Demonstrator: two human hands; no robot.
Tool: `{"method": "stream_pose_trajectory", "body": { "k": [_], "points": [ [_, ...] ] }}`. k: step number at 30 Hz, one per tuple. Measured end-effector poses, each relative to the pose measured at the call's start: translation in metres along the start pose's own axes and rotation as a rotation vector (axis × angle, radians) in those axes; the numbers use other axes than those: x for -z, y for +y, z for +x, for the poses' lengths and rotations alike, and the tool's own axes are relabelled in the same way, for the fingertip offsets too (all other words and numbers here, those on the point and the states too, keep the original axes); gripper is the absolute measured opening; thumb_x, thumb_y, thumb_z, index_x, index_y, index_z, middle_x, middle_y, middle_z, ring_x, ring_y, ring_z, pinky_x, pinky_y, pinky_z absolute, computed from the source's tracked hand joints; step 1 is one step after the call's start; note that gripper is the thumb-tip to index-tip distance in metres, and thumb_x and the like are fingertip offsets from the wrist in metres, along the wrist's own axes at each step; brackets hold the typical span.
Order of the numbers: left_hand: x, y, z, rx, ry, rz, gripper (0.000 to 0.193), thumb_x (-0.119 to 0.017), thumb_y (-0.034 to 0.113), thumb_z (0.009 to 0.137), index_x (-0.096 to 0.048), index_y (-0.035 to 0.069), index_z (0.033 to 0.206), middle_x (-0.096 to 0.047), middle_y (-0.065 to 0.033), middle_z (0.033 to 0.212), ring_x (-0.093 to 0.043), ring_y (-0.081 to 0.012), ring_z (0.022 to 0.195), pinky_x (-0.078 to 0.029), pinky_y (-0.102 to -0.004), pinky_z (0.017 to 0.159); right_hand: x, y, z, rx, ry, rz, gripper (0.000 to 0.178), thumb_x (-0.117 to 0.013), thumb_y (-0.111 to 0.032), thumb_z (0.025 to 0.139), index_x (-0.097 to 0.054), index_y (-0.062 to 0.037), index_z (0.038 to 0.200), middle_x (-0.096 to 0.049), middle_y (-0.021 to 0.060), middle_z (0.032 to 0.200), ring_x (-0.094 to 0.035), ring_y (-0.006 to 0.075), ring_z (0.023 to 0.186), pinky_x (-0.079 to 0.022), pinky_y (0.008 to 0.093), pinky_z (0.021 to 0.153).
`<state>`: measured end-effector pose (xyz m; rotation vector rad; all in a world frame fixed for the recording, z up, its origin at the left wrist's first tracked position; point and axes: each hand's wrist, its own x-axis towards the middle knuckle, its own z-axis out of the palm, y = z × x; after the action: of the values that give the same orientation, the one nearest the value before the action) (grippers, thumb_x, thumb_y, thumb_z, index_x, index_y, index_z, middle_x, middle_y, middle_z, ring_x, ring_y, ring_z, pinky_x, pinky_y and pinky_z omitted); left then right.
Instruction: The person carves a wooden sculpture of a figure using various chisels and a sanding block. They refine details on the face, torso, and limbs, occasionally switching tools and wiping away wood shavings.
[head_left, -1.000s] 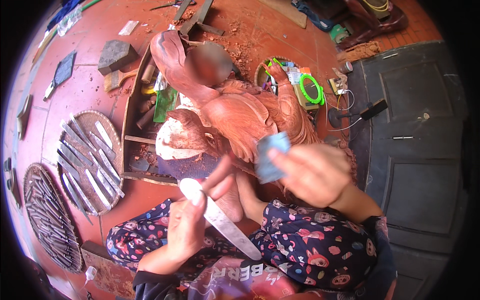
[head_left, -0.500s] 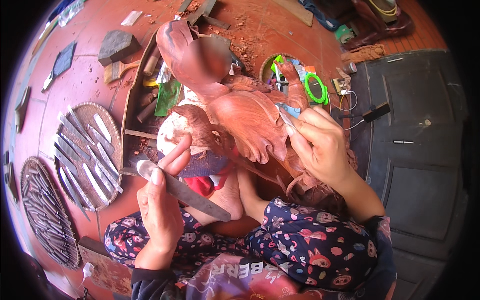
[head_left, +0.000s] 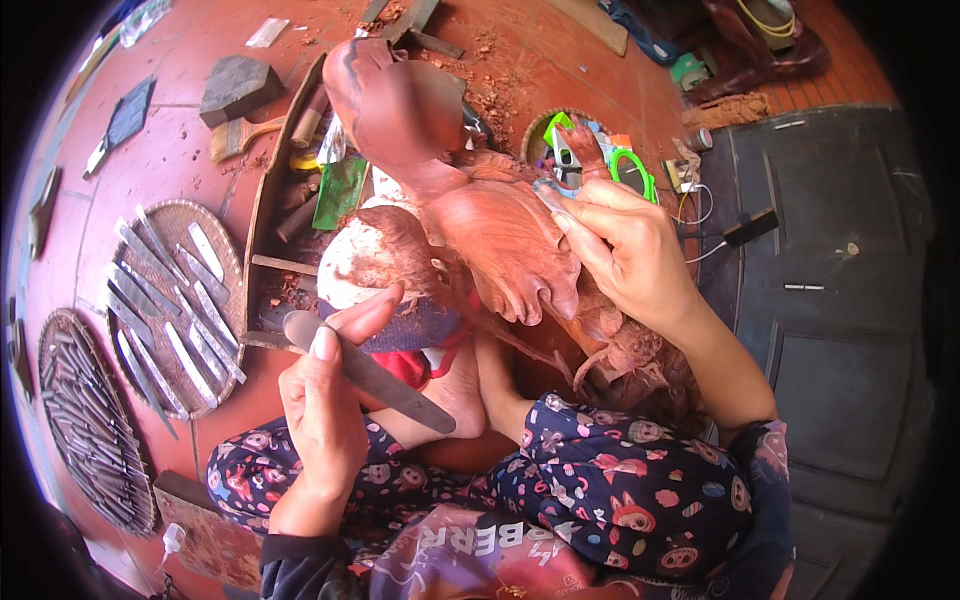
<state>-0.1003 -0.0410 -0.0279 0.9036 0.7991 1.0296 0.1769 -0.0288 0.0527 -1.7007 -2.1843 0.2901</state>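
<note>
Between the thumb and fingers of my left hand (head_left: 318, 410) is a long flat grey metal scraper blade (head_left: 385, 385) with rounded ends. It slants above my bare foot, apart from the carving. My right hand (head_left: 630, 240) is closed in a pinch on a thin grey-blue piece (head_left: 549, 196), whose exact kind I cannot make out. Its tip is at the edge of the bearded part of a reddish carved wooden figure (head_left: 500, 235). The figure leans across my lap area, its head end away from me. A rounded, cloth-wrapped support (head_left: 370, 265) stands beside it, dusted with wood powder.
At left, a round woven tray (head_left: 235, 265) holds several flat blades; a second basket (head_left: 70, 330) is full of thin tools. A whetstone-like block (head_left: 238, 92) and a brush (head_left: 240, 138) lie beyond. A wooden box (head_left: 265, 190) borders the carving. A dark panelled door (head_left: 830, 300) lies at right.
My right hand has moved up and slightly left along the carving with its thin piece. The scraper blade in my left hand has shifted slightly, and the view has moved a little.
</note>
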Motion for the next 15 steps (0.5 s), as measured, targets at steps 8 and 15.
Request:
{"method": "stream_pose_trajectory", "body": {
  "k": [8, 15],
  "points": [
    [-0.002, -0.003, 0.002, -0.013, -0.026, 0.057, 0.057, -0.035, 0.035, 0.105, -0.062, -0.012, 0.122, -0.062, -0.0251, 0.128, -0.055, -0.0317, 0.126, -0.028, -0.0444, 0.117, -0.003, 0.020, 0.040, 0.155, -0.121, -0.020, 0.017, -0.065, -0.015, 0.089, -0.070, -0.0006, 0.083, -0.055, 0.0151, 0.072, -0.058, 0.0339, 0.072, -0.045, 0.0438, 0.065],
    [-0.001, -0.013, 0.003, 0.011, 0.029, 0.002, 0.052, -0.036, 0.032, 0.107, -0.064, -0.011, 0.120, -0.065, -0.0224, 0.126, -0.056, -0.0284, 0.124, -0.031, -0.0419, 0.114, -0.004, 0.023, 0.051, 0.247, -0.154, -0.019, 0.019, -0.064, -0.017, 0.089, -0.069, 0.0002, 0.080, -0.056, 0.0149, 0.072, -0.060, 0.0349, 0.069, -0.047, 0.0451, 0.062]
  ]
}}
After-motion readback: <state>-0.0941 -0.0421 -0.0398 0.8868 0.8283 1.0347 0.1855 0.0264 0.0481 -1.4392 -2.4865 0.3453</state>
